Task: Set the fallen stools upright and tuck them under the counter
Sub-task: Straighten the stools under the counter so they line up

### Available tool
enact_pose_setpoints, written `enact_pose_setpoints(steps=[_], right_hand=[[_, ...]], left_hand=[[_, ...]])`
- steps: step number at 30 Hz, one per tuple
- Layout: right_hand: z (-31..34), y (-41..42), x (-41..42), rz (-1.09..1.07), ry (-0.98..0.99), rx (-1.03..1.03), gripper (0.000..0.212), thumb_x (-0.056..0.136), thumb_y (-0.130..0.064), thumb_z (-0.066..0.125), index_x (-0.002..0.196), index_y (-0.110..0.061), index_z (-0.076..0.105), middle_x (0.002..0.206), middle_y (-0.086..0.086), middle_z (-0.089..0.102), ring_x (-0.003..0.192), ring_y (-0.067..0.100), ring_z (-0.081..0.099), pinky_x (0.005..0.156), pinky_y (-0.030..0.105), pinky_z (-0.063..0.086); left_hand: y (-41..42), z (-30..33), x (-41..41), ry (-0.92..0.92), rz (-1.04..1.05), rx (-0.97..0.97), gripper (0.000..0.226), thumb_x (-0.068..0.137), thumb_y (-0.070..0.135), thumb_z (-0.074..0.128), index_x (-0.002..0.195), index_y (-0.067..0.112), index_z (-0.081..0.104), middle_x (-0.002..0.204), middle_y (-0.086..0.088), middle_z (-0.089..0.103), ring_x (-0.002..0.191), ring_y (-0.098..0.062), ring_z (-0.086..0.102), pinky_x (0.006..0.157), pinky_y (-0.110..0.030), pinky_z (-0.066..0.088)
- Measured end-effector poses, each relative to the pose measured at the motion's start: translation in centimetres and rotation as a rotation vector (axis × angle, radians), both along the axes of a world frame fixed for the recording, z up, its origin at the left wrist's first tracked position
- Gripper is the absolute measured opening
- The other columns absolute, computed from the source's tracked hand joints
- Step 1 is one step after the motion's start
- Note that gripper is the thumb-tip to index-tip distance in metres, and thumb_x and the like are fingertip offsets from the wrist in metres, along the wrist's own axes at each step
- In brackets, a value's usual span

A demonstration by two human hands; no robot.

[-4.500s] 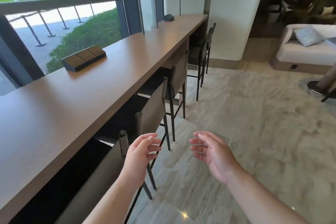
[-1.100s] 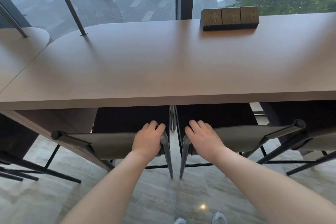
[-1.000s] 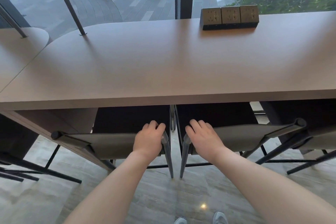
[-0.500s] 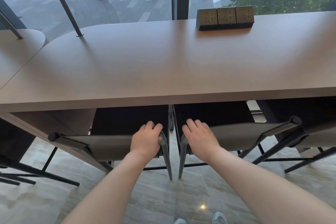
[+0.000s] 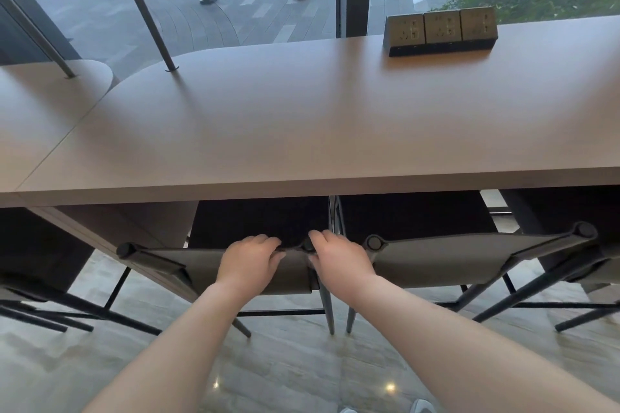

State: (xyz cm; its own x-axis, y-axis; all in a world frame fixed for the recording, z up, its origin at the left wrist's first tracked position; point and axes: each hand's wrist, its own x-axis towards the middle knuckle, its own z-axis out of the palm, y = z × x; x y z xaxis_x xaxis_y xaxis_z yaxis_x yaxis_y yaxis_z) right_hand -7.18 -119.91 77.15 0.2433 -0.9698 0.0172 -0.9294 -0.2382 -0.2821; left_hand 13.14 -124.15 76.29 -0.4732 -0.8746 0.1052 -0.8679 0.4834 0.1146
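- Both hands take the same stool: the left hand [image 5: 250,256] curls its grip over the top edge of the left stool's backrest [image 5: 208,270], and the right hand [image 5: 337,256] has its grip clamped on that backrest's right corner post.
- The left stool stands upright, its dark seat already under the near edge of the surface [image 5: 302,131].
- Just beside it, the right stool [image 5: 446,260] is upright and tucked in too.
- No fallen stool shows here; judging by this, only a last nudge remains.
- Backrests are grey slings on thin black frames.
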Motion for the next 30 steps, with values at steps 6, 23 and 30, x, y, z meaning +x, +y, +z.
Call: enact_pose_setpoints(steps=[6, 23, 30], right_hand=[[-0.2, -0.2, 0.6, 0.063, 0.047, -0.060, 0.043, 0.090, -0.008, 0.058, 0.132, -0.011, 0.048, 0.117, 0.007, 0.054, 0.094, 0.025, 0.053, 0.057, 0.032, 0.045], [-0.6, 0.1, 1.8, 0.064, 0.048, -0.106, 0.052, 0.059, 0.016, 0.072, 0.107, -0.003, 0.065, 0.101, 0.012, 0.061, 0.085, 0.032, 0.056, 0.052, 0.037, 0.055], [-0.5, 0.5, 1.9, 0.083, 0.027, -0.115, 0.054, 0.049, 0.015, 0.077, 0.099, -0.002, 0.066, 0.094, 0.012, 0.062, 0.078, 0.031, 0.056, 0.044, 0.034, 0.051]], left_hand=[[-1.7, 0.2, 10.3, -0.227, 0.308, -0.011, 0.049, 0.089, 0.045, 0.067, 0.128, 0.015, 0.065, 0.132, -0.014, 0.062, 0.124, -0.038, 0.053, 0.102, -0.054, 0.040], [-2.0, 0.0, 19.3, -0.352, 0.427, 0.100, 0.065, 0.097, 0.054, 0.025, 0.142, 0.015, 0.051, 0.148, -0.019, 0.047, 0.141, -0.042, 0.029, 0.115, -0.051, 0.029], [-1.7, -0.2, 19.8, -0.386, 0.432, 0.119, 0.069, 0.097, 0.064, 0.023, 0.153, 0.026, 0.034, 0.160, -0.011, 0.031, 0.150, -0.035, 0.014, 0.121, -0.046, 0.018]])
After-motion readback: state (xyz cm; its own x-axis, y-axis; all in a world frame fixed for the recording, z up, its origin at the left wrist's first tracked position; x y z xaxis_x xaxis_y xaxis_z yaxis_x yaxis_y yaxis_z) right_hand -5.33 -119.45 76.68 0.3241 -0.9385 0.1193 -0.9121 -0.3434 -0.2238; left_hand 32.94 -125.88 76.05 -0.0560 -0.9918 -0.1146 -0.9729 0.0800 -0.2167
